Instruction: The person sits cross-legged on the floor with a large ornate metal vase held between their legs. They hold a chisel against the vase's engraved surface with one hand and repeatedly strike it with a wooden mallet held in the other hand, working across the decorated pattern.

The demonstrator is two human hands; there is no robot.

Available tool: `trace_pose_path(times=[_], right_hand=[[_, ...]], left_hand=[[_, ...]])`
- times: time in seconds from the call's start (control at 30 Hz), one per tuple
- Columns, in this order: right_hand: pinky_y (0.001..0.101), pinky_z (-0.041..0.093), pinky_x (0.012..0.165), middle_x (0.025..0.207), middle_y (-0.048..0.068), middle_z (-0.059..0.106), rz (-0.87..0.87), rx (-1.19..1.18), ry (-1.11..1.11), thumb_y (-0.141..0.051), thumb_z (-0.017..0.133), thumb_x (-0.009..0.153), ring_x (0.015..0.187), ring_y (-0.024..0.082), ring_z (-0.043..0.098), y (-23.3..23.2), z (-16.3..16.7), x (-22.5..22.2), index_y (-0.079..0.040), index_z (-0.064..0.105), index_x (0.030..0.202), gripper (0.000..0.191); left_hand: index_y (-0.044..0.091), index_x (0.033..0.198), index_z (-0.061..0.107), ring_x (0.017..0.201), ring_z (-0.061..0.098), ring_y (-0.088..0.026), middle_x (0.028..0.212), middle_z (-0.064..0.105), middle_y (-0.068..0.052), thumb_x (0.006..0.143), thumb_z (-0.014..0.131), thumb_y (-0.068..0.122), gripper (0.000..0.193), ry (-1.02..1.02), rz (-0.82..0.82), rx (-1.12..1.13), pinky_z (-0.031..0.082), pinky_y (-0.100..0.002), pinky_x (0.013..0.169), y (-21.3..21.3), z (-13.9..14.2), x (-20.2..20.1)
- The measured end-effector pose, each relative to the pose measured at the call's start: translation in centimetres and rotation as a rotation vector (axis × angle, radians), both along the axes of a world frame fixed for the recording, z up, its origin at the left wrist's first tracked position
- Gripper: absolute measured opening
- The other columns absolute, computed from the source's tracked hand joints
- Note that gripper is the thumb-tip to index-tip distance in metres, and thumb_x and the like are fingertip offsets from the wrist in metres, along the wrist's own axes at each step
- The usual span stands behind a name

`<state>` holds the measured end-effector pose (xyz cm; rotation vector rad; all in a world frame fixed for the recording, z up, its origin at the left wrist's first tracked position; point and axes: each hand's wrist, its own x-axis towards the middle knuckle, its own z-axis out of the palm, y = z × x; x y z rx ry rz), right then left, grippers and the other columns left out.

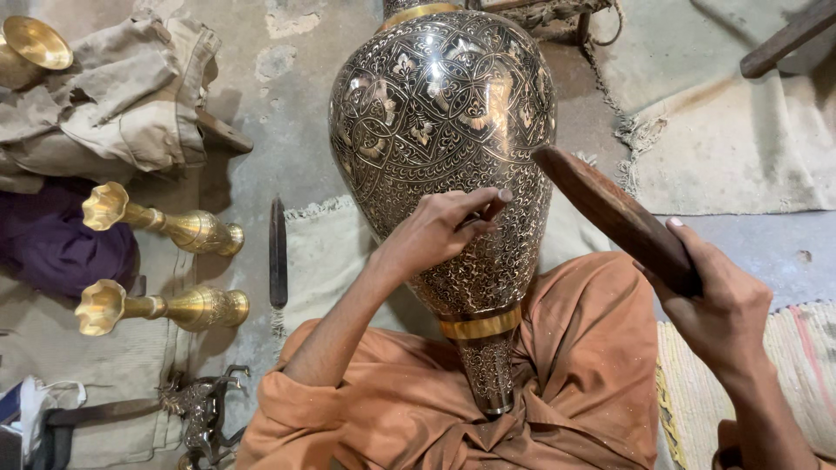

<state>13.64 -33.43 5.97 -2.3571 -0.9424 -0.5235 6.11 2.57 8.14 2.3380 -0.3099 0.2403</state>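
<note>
While fingers (488, 207) pinch chisel (495, 209), engraved vase (435, 104)

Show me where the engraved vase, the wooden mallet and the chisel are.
engraved brass vase (440, 104), head view, on its wide patterned belly.
wooden mallet (610, 213), head view, mid-shaft above the right hand.
chisel (492, 211), head view, on the tip between the left fingers.

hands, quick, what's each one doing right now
Left hand: closed on a small chisel pressed against the engraved vase.
Right hand: closed around a wooden mallet, raised beside the vase.
</note>
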Motion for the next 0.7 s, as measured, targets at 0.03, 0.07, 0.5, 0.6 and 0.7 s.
trace_pose_path(times=[0.03, 0.07, 0.5, 0.6, 0.7], right_hand=[[0.0382, 0.055, 0.075, 0.113, 0.018, 0.072, -0.007, -0.011, 0.010, -0.012, 0.083, 0.084, 0.089, 0.031, 0.071, 0.0, 0.0, 0.0, -0.006, 0.063, 0.141, 0.061], [0.0382, 0.055, 0.075, 0.113, 0.018, 0.072, -0.013, -0.021, 0.021, -0.012, 0.083, 0.084, 0.088, 0.031, 0.071, -0.1, -0.1, 0.1, -0.007, 0.063, 0.141, 0.060], [0.0391, 0.049, 0.057, 0.084, 0.011, 0.067, -0.036, -0.227, -0.119, -0.015, 0.081, 0.077, 0.068, 0.029, 0.065, 0.0, 1.9, 1.5, -0.008, 0.066, 0.136, 0.061], [0.0359, 0.046, 0.059, 0.083, 0.004, 0.064, -0.054, -0.363, -0.266, -0.011, 0.078, 0.091, 0.068, 0.023, 0.063, 1.1, 3.8, 2.2, -0.017, 0.070, 0.137, 0.047], [0.0314, 0.044, 0.054, 0.078, 0.001, 0.061, -0.054, -0.423, -0.349, -0.013, 0.078, 0.097, 0.066, 0.018, 0.062, 2.1, 5.5, 2.8, -0.020, 0.071, 0.137, 0.041]], left_hand=[[0.016, 0.137, 0.059, 0.075, 0.073, -0.022, 0.089, 0.073, -0.010, 0.093, 0.073, 0.011, 0.046, -0.006, -0.018, 0.015, 0.059, -0.040, 0.068, 0.0, 0.2, 0.1], [0.017, 0.136, 0.060, 0.077, 0.073, -0.022, 0.089, 0.074, -0.010, 0.094, 0.072, 0.011, 0.044, -0.012, -0.035, 0.030, 0.060, -0.040, 0.069, -0.1, 0.3, 0.1], [0.016, 0.135, 0.063, 0.083, 0.077, -0.023, 0.101, 0.078, -0.011, 0.094, 0.073, 0.013, 0.042, -0.114, 0.094, -0.024, 0.064, -0.037, 0.075, -0.5, -0.9, -1.0], [0.010, 0.136, 0.062, 0.081, 0.076, -0.022, 0.098, 0.076, -0.011, 0.094, 0.074, 0.010, 0.043, -0.145, 0.269, -0.065, 0.063, -0.038, 0.074, -1.3, -2.4, -1.8], [0.007, 0.129, 0.061, 0.089, 0.077, -0.019, 0.099, 0.076, -0.007, 0.097, 0.072, 0.007, 0.034, -0.279, 0.457, -0.279, 0.067, -0.032, 0.077, -3.2, -4.4, -2.9]])
